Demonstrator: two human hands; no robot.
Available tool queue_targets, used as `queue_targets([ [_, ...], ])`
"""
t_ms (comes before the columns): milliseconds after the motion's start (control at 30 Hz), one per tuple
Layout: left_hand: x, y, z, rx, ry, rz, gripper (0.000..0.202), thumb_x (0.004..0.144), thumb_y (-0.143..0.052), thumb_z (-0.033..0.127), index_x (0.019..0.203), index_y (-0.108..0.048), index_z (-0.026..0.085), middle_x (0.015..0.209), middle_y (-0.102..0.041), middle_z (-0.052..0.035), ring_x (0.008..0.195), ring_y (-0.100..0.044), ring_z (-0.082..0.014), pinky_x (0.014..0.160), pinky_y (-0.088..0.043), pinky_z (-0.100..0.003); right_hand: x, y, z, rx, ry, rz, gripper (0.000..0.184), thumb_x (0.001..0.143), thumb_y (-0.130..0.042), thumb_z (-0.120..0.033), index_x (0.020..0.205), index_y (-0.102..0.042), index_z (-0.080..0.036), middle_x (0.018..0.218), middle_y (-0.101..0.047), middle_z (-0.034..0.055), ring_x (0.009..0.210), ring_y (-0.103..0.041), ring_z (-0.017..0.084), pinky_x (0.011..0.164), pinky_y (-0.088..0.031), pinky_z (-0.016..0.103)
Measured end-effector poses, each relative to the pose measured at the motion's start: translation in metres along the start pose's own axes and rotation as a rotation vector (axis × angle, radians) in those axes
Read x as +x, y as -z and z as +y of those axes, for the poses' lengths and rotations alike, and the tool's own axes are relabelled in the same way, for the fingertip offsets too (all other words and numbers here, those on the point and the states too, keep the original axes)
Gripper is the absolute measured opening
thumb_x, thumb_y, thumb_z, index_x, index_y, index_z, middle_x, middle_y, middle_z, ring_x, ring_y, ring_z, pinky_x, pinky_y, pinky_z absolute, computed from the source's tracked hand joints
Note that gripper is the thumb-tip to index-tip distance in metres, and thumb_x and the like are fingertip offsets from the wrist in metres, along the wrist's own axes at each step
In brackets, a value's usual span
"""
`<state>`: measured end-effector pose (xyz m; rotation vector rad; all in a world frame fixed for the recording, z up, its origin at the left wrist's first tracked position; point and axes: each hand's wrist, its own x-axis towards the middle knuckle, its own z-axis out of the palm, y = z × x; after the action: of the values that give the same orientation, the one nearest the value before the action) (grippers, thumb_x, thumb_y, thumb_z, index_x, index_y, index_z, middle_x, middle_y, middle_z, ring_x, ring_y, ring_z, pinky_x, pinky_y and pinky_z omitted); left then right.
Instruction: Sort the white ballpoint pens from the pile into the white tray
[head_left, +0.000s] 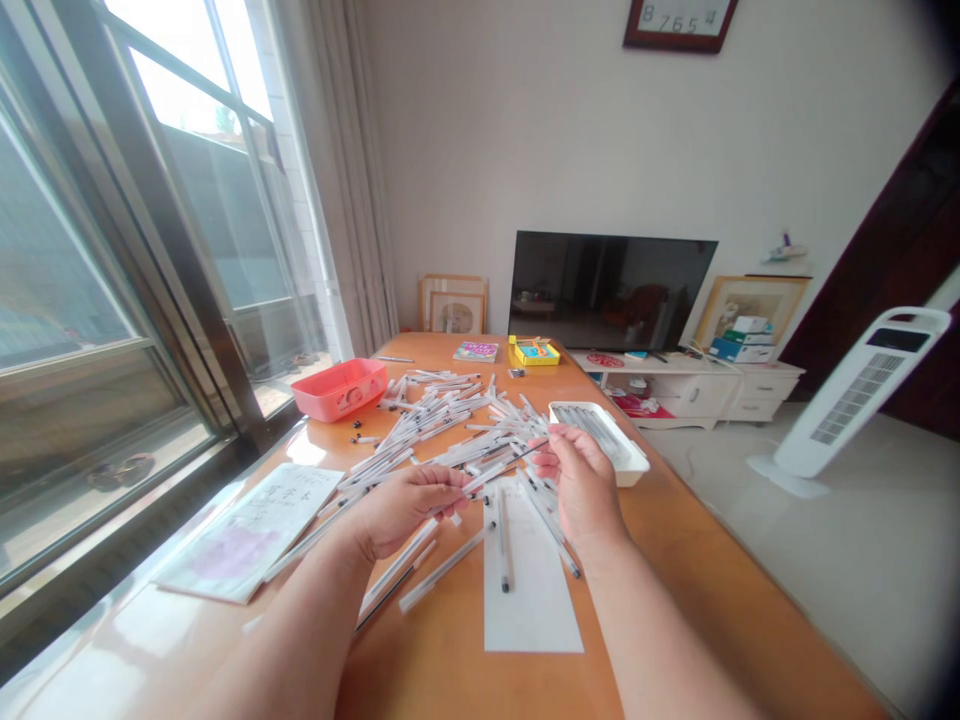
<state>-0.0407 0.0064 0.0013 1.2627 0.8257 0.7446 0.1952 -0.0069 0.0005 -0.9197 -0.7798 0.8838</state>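
Note:
My left hand (401,505) is closed around the white barrel of a pen (487,478) held just above the wooden table (675,560). My right hand (577,480) pinches the thin dark refill end of that same pen near its fingertips. A wide heap of white pens (450,420) lies spread on the table beyond both hands. Under my hands lies a white sheet of paper (532,590) with a single pen (504,540) on it. A white tray (600,440) with pens in it sits right next to my right hand.
A pink plastic basket (339,388) stands at the left near the window. A printed sheet (251,530) lies at the table's left edge. Small books and a yellow box (534,351) sit at the far end. A television, a low cabinet and a white tower fan (847,400) stand beyond.

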Motion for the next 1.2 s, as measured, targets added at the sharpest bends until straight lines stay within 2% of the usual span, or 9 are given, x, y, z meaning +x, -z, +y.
queue_targets([
  [233,0.0,0.0,0.0,-0.009,0.017,0.005,0.02,0.081,-0.073,0.027,0.096,-0.077,0.014,0.087,-0.07,-0.009,0.071,-0.056,-0.0131,0.07,-0.043,-0.024,-0.004,-0.002,0.001,-0.083,0.018,-0.045,0.023,0.086,-0.065,-0.037,0.101,-0.063,-0.019,0.089,-0.075,0.0054,0.067,-0.066,0.014,0.056,-0.049,0.024],
  [367,-0.002,-0.006,0.004,-0.052,0.021,-0.031,0.02,0.079,-0.075,0.027,0.094,-0.077,0.014,0.084,-0.068,-0.0078,0.069,-0.055,-0.0127,0.068,-0.043,-0.024,-0.01,-0.007,0.007,-0.171,-0.022,-0.126,0.039,0.085,-0.067,-0.038,0.118,-0.056,-0.021,0.089,-0.075,0.005,0.073,-0.069,0.019,0.059,-0.05,0.027],
  [467,-0.001,-0.008,0.005,-0.087,0.039,-0.043,0.021,0.078,-0.077,0.026,0.094,-0.076,0.014,0.082,-0.067,-0.0076,0.067,-0.054,-0.0118,0.066,-0.042,-0.024,-0.015,-0.01,0.011,-0.278,0.001,-0.198,0.051,0.084,-0.068,-0.04,0.129,-0.052,-0.022,0.087,-0.074,0.0045,0.076,-0.07,0.022,0.062,-0.051,0.03],
  [600,0.0,-0.006,0.002,-0.148,0.043,-0.065,0.023,0.079,-0.077,0.027,0.096,-0.075,0.013,0.085,-0.068,-0.009,0.068,-0.055,-0.0116,0.068,-0.042,-0.024,-0.02,-0.011,0.015,-0.405,0.045,-0.328,0.046,0.09,-0.058,-0.043,0.13,-0.059,-0.02,0.094,-0.074,0.0063,0.084,-0.069,0.023,0.069,-0.052,0.032],
  [733,0.002,-0.002,-0.002,-0.162,0.024,-0.093,0.024,0.081,-0.076,0.029,0.098,-0.075,0.012,0.088,-0.068,-0.0098,0.07,-0.056,-0.0117,0.07,-0.043,-0.025,-0.024,-0.012,0.02,-0.488,0.064,-0.443,0.045,0.094,-0.05,-0.037,0.135,-0.061,-0.021,0.099,-0.073,0.0053,0.087,-0.067,0.021,0.071,-0.052,0.031],
  [833,0.002,-0.001,-0.002,-0.161,0.036,-0.112,0.025,0.08,-0.077,0.029,0.099,-0.074,0.012,0.09,-0.068,-0.0097,0.072,-0.057,-0.0121,0.071,-0.043,-0.025,-0.026,-0.013,0.024,-0.516,0.098,-0.472,0.05,0.094,-0.049,-0.033,0.142,-0.055,-0.021,0.094,-0.072,0.0037,0.083,-0.065,0.019,0.071,-0.051,0.03],
  [933,0.002,-0.002,-0.001,-0.155,0.024,-0.112,0.025,0.08,-0.078,0.029,0.1,-0.075,0.013,0.09,-0.068,-0.009,0.072,-0.056,-0.0118,0.07,-0.043,-0.025,-0.028,-0.014,0.025,-0.547,0.114,-0.494,0.048,0.094,-0.049,-0.033,0.14,-0.059,-0.021,0.091,-0.072,0.0033,0.08,-0.063,0.019,0.07,-0.05,0.029],
  [1067,0.003,-0.003,0.0,-0.122,-0.006,-0.112,0.026,0.079,-0.078,0.03,0.099,-0.075,0.013,0.085,-0.068,-0.0076,0.068,-0.055,-0.011,0.068,-0.042,-0.025,-0.031,-0.016,0.024,-0.546,0.086,-0.539,0.047,0.093,-0.05,-0.031,0.137,-0.062,-0.021,0.099,-0.073,0.0038,0.082,-0.064,0.018,0.071,-0.05,0.029],
  [1200,0.003,-0.002,-0.001,-0.098,-0.003,-0.077,0.029,0.078,-0.079,0.032,0.099,-0.075,0.013,0.086,-0.069,-0.0079,0.069,-0.056,-0.0117,0.068,-0.042,-0.025,-0.032,-0.019,0.025,-0.479,0.012,-0.543,0.053,0.09,-0.048,-0.028,0.142,-0.057,-0.019,0.107,-0.073,0.0054,0.088,-0.066,0.02,0.069,-0.05,0.029],
])
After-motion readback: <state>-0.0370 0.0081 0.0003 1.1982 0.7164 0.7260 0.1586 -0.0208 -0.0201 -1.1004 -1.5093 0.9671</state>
